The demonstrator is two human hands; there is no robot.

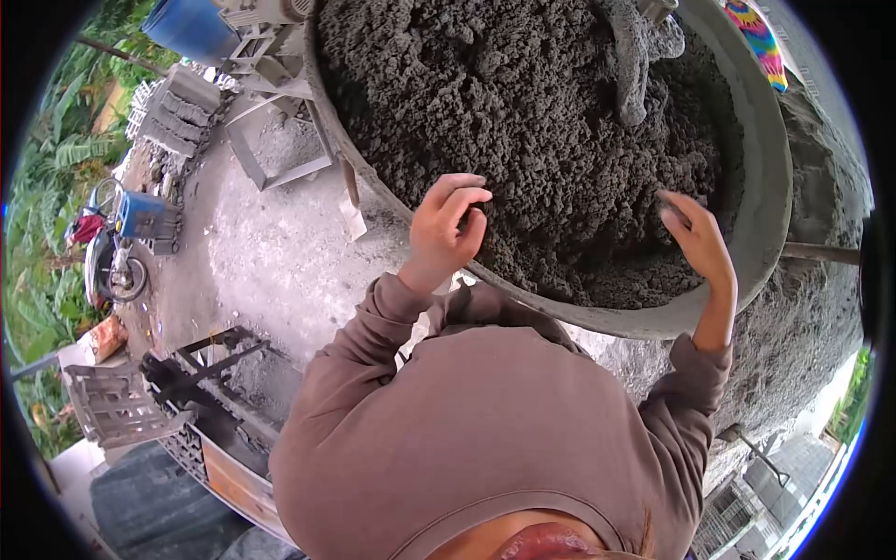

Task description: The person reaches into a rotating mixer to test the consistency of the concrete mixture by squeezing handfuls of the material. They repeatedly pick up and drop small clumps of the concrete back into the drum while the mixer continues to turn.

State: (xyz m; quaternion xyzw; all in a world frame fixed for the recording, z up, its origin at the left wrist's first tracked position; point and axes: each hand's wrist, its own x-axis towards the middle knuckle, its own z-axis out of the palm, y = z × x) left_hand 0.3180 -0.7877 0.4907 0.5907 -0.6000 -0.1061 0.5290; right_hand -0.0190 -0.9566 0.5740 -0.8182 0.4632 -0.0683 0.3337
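Observation:
Dark, crumbly wet mortar mix [485, 121] fills a large round mixing pan [767, 177] in front of me. My left hand [446, 227] is over the near left part of the pan's rim, its fingers loosely curled and the thumb apart from them. Nothing is visibly held in it. On the other side, my right hand [698, 241] hovers above the mix near the right wall, fingers apart and empty. A mortar-caked metal mixer arm [632, 70] reaches down into the mix at the far side.
Grey sand or mix [784, 327] is heaped right of the pan. A metal frame [280, 149], stacked blocks [177, 112] and a blue barrel [191, 30] stand at left. Farther off is a motorbike [117, 261]. A dirty crate [117, 401] lies lower left; a shovel [761, 457] lower right.

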